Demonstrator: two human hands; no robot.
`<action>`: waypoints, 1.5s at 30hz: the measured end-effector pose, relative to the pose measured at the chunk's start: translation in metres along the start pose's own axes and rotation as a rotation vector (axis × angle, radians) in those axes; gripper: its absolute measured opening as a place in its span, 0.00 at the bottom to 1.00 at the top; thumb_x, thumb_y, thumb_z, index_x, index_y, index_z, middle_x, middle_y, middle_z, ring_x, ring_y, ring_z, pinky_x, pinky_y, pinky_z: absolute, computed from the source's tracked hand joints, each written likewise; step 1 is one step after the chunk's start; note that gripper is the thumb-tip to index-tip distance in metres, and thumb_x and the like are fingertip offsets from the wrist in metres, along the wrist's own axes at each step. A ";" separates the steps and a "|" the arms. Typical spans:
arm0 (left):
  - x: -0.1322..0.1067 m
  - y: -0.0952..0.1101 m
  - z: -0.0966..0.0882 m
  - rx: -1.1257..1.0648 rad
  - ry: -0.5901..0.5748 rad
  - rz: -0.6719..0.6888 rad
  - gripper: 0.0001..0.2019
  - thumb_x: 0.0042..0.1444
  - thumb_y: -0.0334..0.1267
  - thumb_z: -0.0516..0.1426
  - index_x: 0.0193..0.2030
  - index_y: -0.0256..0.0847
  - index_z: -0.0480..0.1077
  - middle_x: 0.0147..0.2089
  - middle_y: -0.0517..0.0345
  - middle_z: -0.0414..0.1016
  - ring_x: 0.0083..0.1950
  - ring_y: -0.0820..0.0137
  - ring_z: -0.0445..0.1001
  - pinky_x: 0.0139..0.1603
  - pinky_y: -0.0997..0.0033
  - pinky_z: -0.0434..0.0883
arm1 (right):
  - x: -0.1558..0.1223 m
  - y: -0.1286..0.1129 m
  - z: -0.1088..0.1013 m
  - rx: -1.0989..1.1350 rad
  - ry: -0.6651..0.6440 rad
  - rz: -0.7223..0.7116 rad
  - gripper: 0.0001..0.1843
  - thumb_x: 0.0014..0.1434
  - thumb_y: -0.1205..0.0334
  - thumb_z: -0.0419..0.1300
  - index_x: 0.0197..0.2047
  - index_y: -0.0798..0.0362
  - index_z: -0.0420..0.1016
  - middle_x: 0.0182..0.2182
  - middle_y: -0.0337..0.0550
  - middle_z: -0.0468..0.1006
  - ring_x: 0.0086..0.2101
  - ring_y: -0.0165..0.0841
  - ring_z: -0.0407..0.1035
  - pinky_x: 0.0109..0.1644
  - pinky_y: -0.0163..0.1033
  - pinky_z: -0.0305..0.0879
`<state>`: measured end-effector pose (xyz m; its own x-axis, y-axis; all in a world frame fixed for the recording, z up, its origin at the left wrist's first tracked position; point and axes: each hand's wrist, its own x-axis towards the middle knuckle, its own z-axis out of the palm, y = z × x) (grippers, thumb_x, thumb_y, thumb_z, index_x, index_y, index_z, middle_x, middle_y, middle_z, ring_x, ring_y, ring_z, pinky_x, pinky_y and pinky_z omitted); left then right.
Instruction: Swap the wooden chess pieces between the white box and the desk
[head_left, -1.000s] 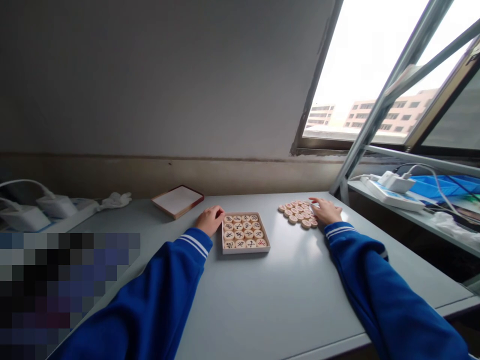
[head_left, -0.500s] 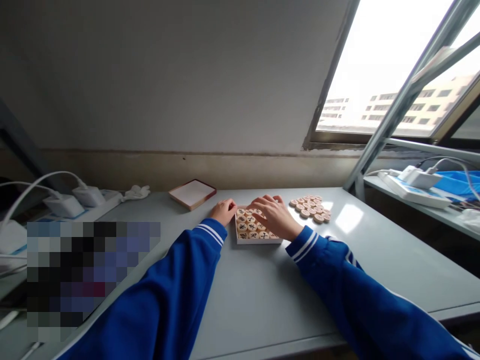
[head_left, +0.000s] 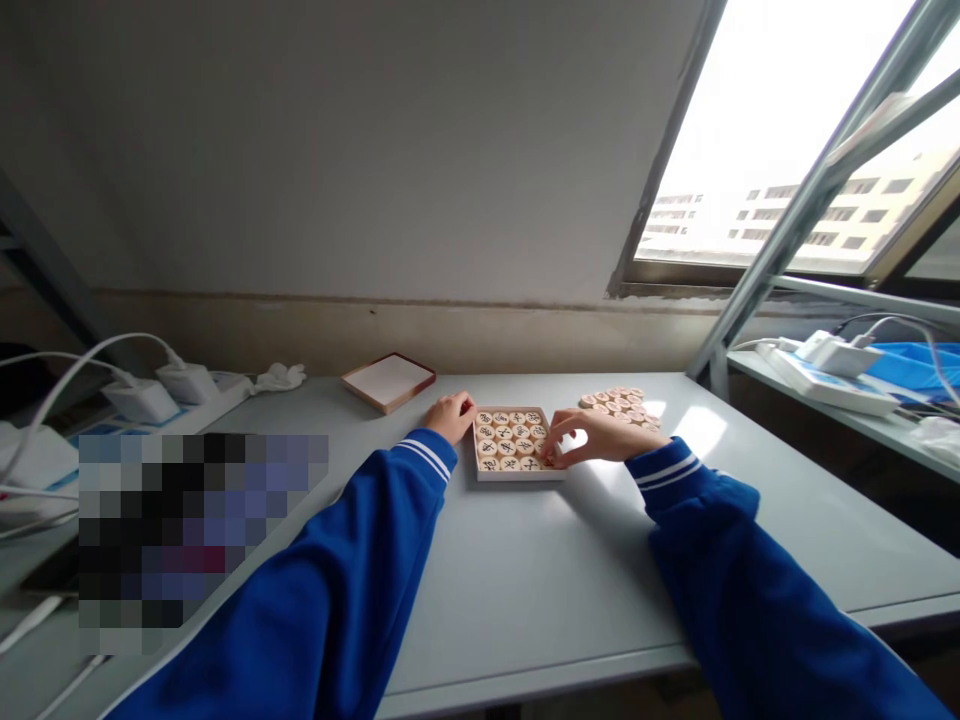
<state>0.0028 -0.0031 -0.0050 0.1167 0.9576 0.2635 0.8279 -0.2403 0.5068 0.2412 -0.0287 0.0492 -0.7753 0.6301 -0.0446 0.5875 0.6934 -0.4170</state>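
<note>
A shallow box (head_left: pixel 519 477) lies on the desk, filled with rows of round wooden Chinese chess pieces (head_left: pixel 506 448) marked in black. At the box's left wall, my left hand (head_left: pixel 451 416) has its fingers curled around the edge. My right hand (head_left: pixel 592 436) reaches over the right wall, thumb and fingers closed on a Chinese chess piece (head_left: pixel 550 462) at the near right corner; the fingers partly cover it. Behind the right hand sits a cluster of loose pieces (head_left: pixel 615 400) with reddish marks, partly hidden by that hand.
An upturned box lid (head_left: pixel 390 380) lies at the back left by the wall. Power strips (head_left: pixel 217 400) with white chargers and cables stand at the left, and another power strip (head_left: pixel 832 375) is on the right-hand shelf. A metal post (head_left: pixel 780 220) rises at the desk's right rear.
My right hand has moved from above the box to its right side and lowered its fingertips to the near right corner, uncovering most pieces. The left hand stays at the left wall.
</note>
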 end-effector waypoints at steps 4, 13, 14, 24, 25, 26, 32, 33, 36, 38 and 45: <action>-0.001 0.001 -0.001 0.023 -0.001 0.006 0.07 0.52 0.35 0.48 0.29 0.40 0.65 0.34 0.55 0.72 0.37 0.68 0.68 0.39 0.71 0.63 | 0.003 -0.006 0.004 0.009 0.030 -0.029 0.12 0.48 0.56 0.60 0.35 0.53 0.76 0.31 0.42 0.71 0.31 0.29 0.63 0.37 0.36 0.61; 0.000 0.000 -0.002 0.007 -0.017 0.002 0.07 0.51 0.37 0.47 0.28 0.40 0.64 0.32 0.56 0.71 0.35 0.68 0.68 0.36 0.72 0.62 | 0.002 -0.004 0.005 -0.026 0.107 -0.076 0.06 0.45 0.63 0.62 0.30 0.54 0.75 0.32 0.43 0.70 0.36 0.32 0.63 0.43 0.38 0.59; 0.000 0.001 -0.002 0.005 -0.020 0.003 0.07 0.51 0.37 0.47 0.27 0.40 0.63 0.32 0.56 0.71 0.35 0.69 0.68 0.35 0.72 0.62 | 0.003 -0.002 0.006 0.002 0.112 -0.082 0.06 0.45 0.63 0.62 0.28 0.55 0.74 0.32 0.43 0.70 0.35 0.31 0.62 0.42 0.38 0.59; 0.001 -0.001 -0.001 -0.005 -0.038 0.020 0.08 0.51 0.39 0.46 0.27 0.40 0.62 0.31 0.56 0.71 0.34 0.68 0.67 0.35 0.72 0.61 | -0.002 0.008 -0.003 0.304 0.207 -0.004 0.14 0.45 0.56 0.61 0.33 0.56 0.69 0.28 0.41 0.71 0.29 0.28 0.64 0.33 0.35 0.62; 0.001 -0.001 -0.001 -0.003 -0.040 0.017 0.08 0.51 0.39 0.46 0.27 0.40 0.62 0.31 0.56 0.71 0.35 0.68 0.67 0.35 0.72 0.61 | -0.009 0.015 -0.009 0.332 0.289 0.049 0.16 0.45 0.55 0.61 0.35 0.56 0.69 0.29 0.42 0.72 0.29 0.29 0.65 0.33 0.36 0.62; 0.001 -0.001 -0.001 -0.001 -0.041 0.014 0.08 0.51 0.39 0.46 0.27 0.40 0.62 0.32 0.56 0.71 0.35 0.68 0.67 0.36 0.72 0.61 | -0.017 0.024 -0.015 0.352 0.380 0.111 0.18 0.46 0.53 0.60 0.37 0.56 0.69 0.30 0.42 0.72 0.30 0.30 0.65 0.34 0.37 0.62; -0.001 0.002 -0.003 0.010 -0.043 0.004 0.08 0.52 0.38 0.46 0.28 0.40 0.63 0.33 0.56 0.71 0.35 0.68 0.68 0.35 0.73 0.61 | -0.067 0.075 -0.031 0.493 0.620 0.392 0.22 0.39 0.48 0.62 0.32 0.56 0.69 0.30 0.45 0.73 0.33 0.34 0.67 0.37 0.39 0.62; -0.001 0.002 -0.003 0.009 -0.044 0.010 0.08 0.52 0.38 0.46 0.28 0.40 0.63 0.33 0.56 0.71 0.35 0.69 0.68 0.35 0.73 0.61 | -0.069 0.076 -0.029 0.506 0.562 0.387 0.22 0.39 0.48 0.62 0.31 0.57 0.69 0.30 0.45 0.73 0.33 0.33 0.67 0.36 0.39 0.63; 0.000 0.002 -0.003 0.020 -0.054 0.011 0.08 0.52 0.38 0.46 0.28 0.40 0.63 0.33 0.56 0.71 0.35 0.69 0.68 0.34 0.73 0.61 | -0.065 0.067 -0.020 0.469 0.333 0.355 0.21 0.41 0.48 0.61 0.31 0.57 0.70 0.28 0.43 0.72 0.28 0.31 0.66 0.31 0.37 0.63; 0.000 0.001 -0.003 0.032 -0.053 0.005 0.08 0.52 0.39 0.46 0.29 0.40 0.64 0.33 0.56 0.72 0.35 0.69 0.68 0.33 0.74 0.61 | -0.060 0.061 -0.016 0.409 0.265 0.357 0.21 0.41 0.47 0.61 0.30 0.57 0.71 0.27 0.43 0.70 0.26 0.29 0.65 0.28 0.37 0.63; 0.000 0.002 -0.003 0.053 -0.043 0.004 0.09 0.52 0.39 0.47 0.30 0.40 0.65 0.33 0.57 0.72 0.35 0.70 0.68 0.33 0.75 0.62 | -0.066 0.081 -0.014 0.104 0.414 0.451 0.18 0.40 0.48 0.62 0.29 0.56 0.74 0.33 0.45 0.64 0.29 0.33 0.65 0.34 0.41 0.64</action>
<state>0.0025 -0.0042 -0.0018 0.1423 0.9628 0.2296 0.8549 -0.2364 0.4617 0.3436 -0.0093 0.0309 -0.2890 0.9509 0.1103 0.7944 0.3025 -0.5267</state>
